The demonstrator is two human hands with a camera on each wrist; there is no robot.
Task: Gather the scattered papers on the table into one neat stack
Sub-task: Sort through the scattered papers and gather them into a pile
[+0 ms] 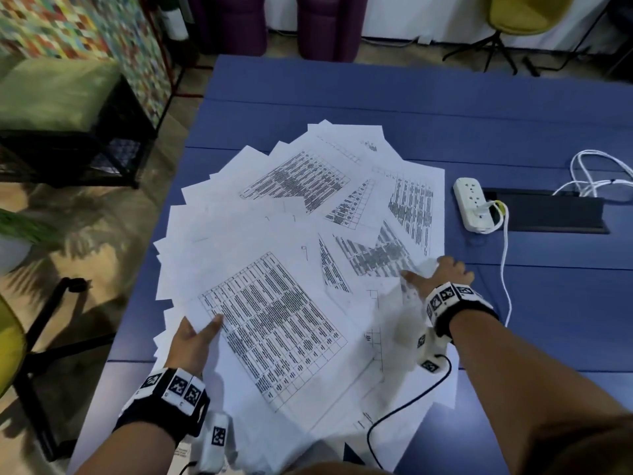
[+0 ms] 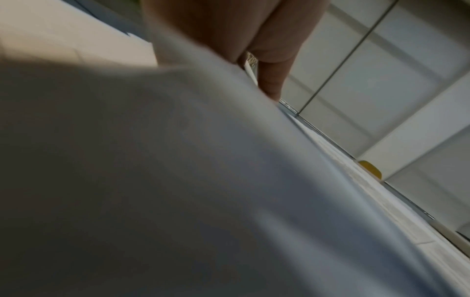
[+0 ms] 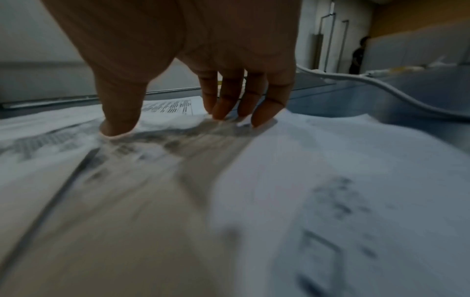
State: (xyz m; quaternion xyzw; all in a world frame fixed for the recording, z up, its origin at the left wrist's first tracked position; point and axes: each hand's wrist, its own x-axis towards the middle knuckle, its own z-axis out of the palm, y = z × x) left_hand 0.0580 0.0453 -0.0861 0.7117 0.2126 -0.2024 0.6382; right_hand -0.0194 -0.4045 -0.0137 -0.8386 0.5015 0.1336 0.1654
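We see the papers [image 1: 294, 269] fanned in a loose overlapping spread across the blue tabletop [image 1: 376, 104], not squared up. Our left hand [image 1: 195, 341] grips the near-left edge of the printed sheet [image 1: 274, 323], thumb on top; the fingers beneath are hidden, so the grip is likely a pinch. Our right hand [image 1: 442, 274] presses spread fingertips [image 3: 264, 118] and thumb down on the right-hand sheets, clasping nothing. A white power strip [image 1: 471, 204] lies just right of the spread.

Head cam looks down over table [image 1: 376, 97]; both wrist cams sit low, close over papers [image 1: 274, 234], left maybe partly covered.
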